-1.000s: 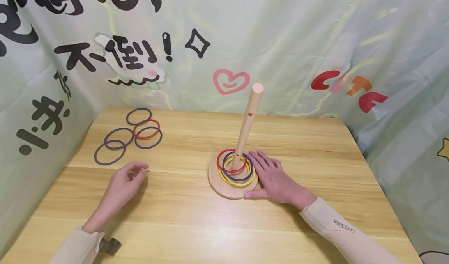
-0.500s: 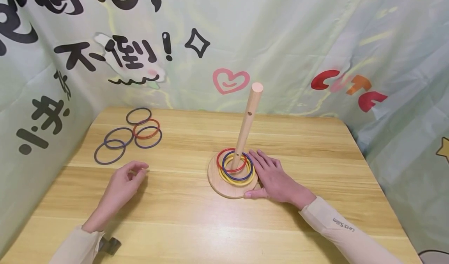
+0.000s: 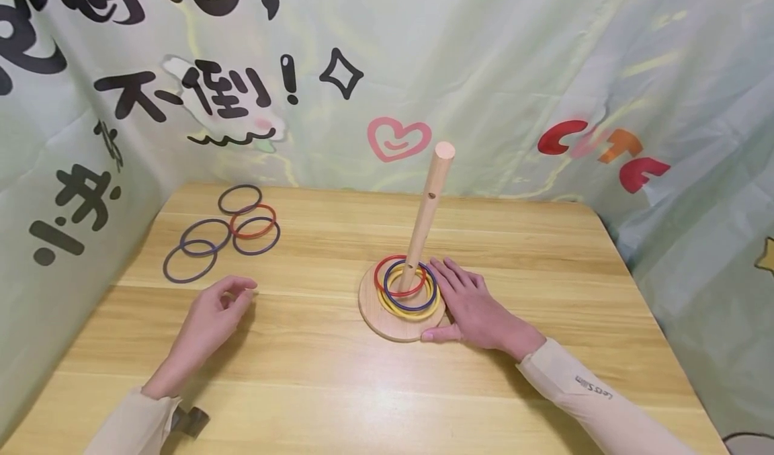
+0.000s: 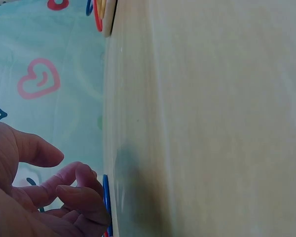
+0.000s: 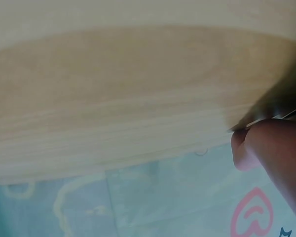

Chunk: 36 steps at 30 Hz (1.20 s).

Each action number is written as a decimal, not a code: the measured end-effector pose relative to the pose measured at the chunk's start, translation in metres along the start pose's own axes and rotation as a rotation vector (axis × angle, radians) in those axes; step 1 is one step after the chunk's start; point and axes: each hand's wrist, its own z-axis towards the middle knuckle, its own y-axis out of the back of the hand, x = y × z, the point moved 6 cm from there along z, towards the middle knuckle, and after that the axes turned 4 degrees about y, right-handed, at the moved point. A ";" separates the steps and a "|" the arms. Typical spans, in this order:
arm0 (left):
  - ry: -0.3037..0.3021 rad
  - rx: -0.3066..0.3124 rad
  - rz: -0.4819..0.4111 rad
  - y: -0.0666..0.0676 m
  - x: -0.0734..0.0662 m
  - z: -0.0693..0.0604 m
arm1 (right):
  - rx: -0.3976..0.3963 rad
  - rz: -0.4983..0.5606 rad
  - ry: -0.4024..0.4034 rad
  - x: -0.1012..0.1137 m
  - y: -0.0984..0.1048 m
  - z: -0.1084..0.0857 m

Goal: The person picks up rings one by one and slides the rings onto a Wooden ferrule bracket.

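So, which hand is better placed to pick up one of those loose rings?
Probably the left hand: it holds nothing and is close to the loose rings. The right hand is much farther from them and rests against the peg's round base.

The table (image 3: pixel 314 253) has a smooth wood-grain top, glossy where the light catches it. The base (image 3: pixel 383 326) is pale wood, smooth and mostly matt, and the post (image 3: pixel 426 216) looks like the same bare wood. The rings (image 3: pixel 414 318) look like smooth plastic. The curtain (image 3: pixel 496 72) is creased cloth with a faint sheen; the sleeves (image 3: pixel 547 372) are matt cloth.
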 end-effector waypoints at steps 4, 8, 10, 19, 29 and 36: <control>0.006 0.015 -0.026 0.002 -0.001 0.001 | 0.004 -0.002 -0.001 0.000 -0.001 -0.001; 0.003 0.011 -0.028 0.005 0.000 0.003 | 0.009 -0.005 -0.002 -0.001 -0.001 0.000; -0.004 0.002 -0.026 0.008 0.001 0.005 | 0.012 -0.004 -0.003 -0.001 -0.001 0.000; -0.025 -0.065 0.029 0.028 0.005 0.016 | 0.000 -0.003 0.004 -0.001 -0.002 -0.001; -0.029 -0.138 0.125 0.063 0.017 0.047 | 0.001 -0.002 0.006 -0.001 -0.002 0.001; -0.007 -0.087 0.210 0.075 0.026 0.070 | -0.004 0.002 0.010 0.001 -0.001 0.000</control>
